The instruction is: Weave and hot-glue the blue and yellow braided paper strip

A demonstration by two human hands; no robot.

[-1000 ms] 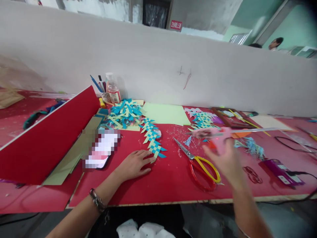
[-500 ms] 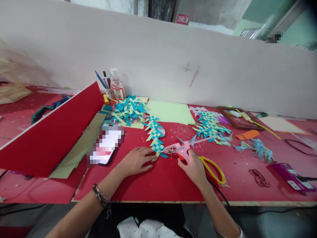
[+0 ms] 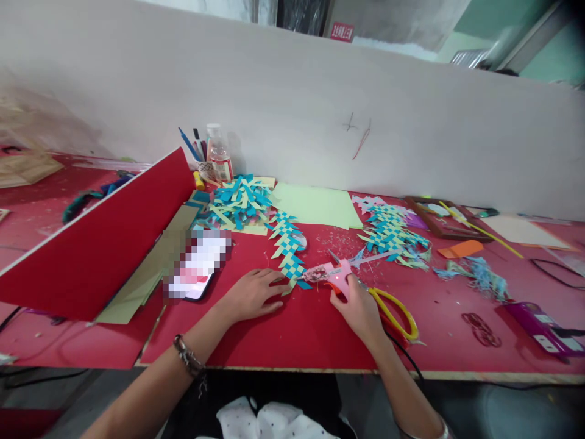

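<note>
A pink hot glue gun (image 3: 339, 277) with a clear glue stick out of its back is in my right hand (image 3: 360, 305), fingers wrapped round the handle. Its nozzle points left, at the near end of a woven blue and pale-green paper strip (image 3: 287, 244). My left hand (image 3: 256, 296) lies flat on the red table, fingers stretched out, fingertips at the strip's near end. Whether the nozzle touches the paper I cannot tell. Yellow-handled scissors (image 3: 414, 329) lie beside my right hand, partly hidden by it and the glue gun.
A phone (image 3: 197, 268) lies left of my left hand, near a leaning red board (image 3: 105, 244). Behind are a paper-strip pile (image 3: 244, 198), a bottle (image 3: 222, 158) and a green sheet (image 3: 315, 204). To the right are more woven strips (image 3: 388, 228) and a purple power strip (image 3: 543, 329).
The whole view has shifted slightly. Both hands and the glue gun keep their places relative to the woven strip.
</note>
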